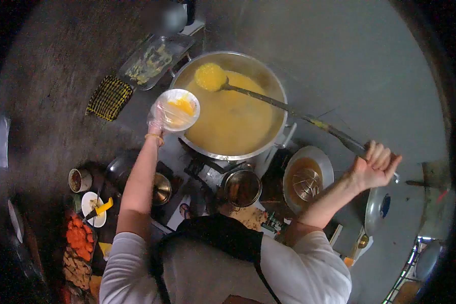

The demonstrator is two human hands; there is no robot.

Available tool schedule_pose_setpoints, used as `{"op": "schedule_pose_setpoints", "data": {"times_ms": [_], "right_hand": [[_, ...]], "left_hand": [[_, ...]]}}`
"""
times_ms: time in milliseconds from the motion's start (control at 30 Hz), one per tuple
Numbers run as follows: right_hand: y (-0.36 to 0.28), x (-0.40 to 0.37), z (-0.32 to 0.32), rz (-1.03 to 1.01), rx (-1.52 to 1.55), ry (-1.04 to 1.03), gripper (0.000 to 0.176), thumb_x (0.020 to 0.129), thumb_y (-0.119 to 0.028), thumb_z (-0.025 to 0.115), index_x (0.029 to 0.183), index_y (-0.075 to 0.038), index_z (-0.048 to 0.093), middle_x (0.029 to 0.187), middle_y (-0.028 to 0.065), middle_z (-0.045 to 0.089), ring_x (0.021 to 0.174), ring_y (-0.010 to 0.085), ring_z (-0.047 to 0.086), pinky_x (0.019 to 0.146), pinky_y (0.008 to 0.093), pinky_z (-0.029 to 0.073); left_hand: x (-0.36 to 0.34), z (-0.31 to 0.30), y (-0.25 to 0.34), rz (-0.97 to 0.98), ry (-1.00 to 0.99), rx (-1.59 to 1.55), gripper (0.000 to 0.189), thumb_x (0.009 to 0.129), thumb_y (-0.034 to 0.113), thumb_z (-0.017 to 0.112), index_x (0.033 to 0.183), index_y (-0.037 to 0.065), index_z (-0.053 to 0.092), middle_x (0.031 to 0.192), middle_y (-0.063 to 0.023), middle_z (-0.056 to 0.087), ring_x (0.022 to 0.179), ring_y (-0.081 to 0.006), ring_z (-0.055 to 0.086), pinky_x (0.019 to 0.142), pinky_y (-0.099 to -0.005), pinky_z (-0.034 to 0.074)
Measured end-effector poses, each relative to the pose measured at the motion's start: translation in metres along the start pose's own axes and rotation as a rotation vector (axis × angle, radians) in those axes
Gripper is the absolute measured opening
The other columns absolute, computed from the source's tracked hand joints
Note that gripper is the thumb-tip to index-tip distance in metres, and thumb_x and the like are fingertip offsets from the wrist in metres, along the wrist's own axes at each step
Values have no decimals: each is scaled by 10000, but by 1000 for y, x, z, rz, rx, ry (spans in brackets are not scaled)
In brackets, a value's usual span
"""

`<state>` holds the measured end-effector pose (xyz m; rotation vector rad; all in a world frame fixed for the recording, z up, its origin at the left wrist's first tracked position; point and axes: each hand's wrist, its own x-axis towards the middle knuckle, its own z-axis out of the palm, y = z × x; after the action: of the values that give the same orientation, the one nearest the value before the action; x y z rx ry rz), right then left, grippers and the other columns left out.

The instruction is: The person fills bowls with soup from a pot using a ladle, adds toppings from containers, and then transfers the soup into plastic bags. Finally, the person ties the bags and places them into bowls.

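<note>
A large metal pot (258, 60) full of yellow soup (233, 119) stands in front of me. My left hand (157, 117), in a clear plastic glove, grips a white bowl (196, 109) at the pot's left rim. Some thick yellow food lies inside the bowl. With fingers wrapped round the handle end, my right hand (375, 166) holds a long-handled ladle (273, 101) out to the right. The ladle's head is over the far left part of the soup and is heaped with yellow food.
Left of the pot are a clear tray (175, 48) with food scraps and a black-and-yellow woven basket (110, 98). A pan (327, 162) holding brown liquid and a wire strainer (306, 183) stands near my right forearm. A yellow-handled knife (102, 208) lies across a small white bowl (87, 198) at lower left.
</note>
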<state>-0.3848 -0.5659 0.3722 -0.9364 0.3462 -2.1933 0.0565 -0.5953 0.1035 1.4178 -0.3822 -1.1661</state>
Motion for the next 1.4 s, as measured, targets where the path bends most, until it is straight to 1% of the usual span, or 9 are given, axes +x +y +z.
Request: {"op": "schedule_pose_setpoints", "data": {"times_ms": [233,300,367,533,700,767,967,1167,1400], "right_hand": [[-50,2,9,-37,125,-330,436,871,-272,431,472,-167,288,392,-46,270,329,65,209,372,218,209],[-57,-3,11,-52,125,-377,424,862,-276,446,480,-169,295,386,-54,287,319,53,218,367,205,220],[-63,-7,11,-98,233,-642,416,845,-277,458,477,-188,284,368,-68,296,304,41,223,362,192,224],[-60,-13,27,-196,244,-718,429,819,-330,478,454,-196,298,356,-99,274,290,31,210,355,165,224],[33,-59,47,-240,-216,-591,356,818,-327,497,542,-117,418,414,-10,352,328,118,317,406,250,329],[67,-68,36,16,-247,-751,330,827,-281,497,572,-94,404,437,39,371,380,166,381,426,298,335],[89,-36,1,251,-113,125,446,881,-275,421,492,-163,233,409,-37,204,374,84,168,401,254,158],[20,-13,-6,96,-61,103,492,893,-280,403,447,-187,216,402,-30,214,370,93,166,408,254,153],[-39,5,11,26,194,-232,459,884,-238,416,465,-174,240,400,-39,218,360,87,165,405,241,163]], "left_hand": [[6,51,-12,-136,-37,-11,686,780,605,448,1253,114,375,1132,-63,514,960,-172,548,698,-299,503],[46,52,-43,212,-254,-166,657,810,552,449,1259,78,373,1140,-81,508,977,-190,533,777,-325,479],[56,56,-52,67,-160,-156,661,805,561,449,1256,84,376,1136,-76,510,974,-185,535,761,-317,481],[40,60,-37,-20,-80,-199,669,792,585,448,1249,99,384,1125,-66,516,966,-173,538,722,-295,485],[22,46,-4,0,-50,-213,676,782,603,447,1243,111,391,1117,-58,520,959,-163,540,690,-278,489],[12,38,9,-13,-45,-143,677,785,597,451,1253,112,389,1157,-56,503,1000,-165,521,744,-283,465],[2,6,22,43,64,-27,684,788,592,449,1265,107,379,1197,-62,474,1032,-173,501,826,-305,432],[1,-15,-1,53,62,6,656,802,550,471,1272,104,367,1202,-48,472,1042,-161,495,803,-289,448],[-14,31,1,-91,-10,-96,698,778,598,462,1270,110,371,1198,-42,485,1023,-155,521,767,-270,467]]}}
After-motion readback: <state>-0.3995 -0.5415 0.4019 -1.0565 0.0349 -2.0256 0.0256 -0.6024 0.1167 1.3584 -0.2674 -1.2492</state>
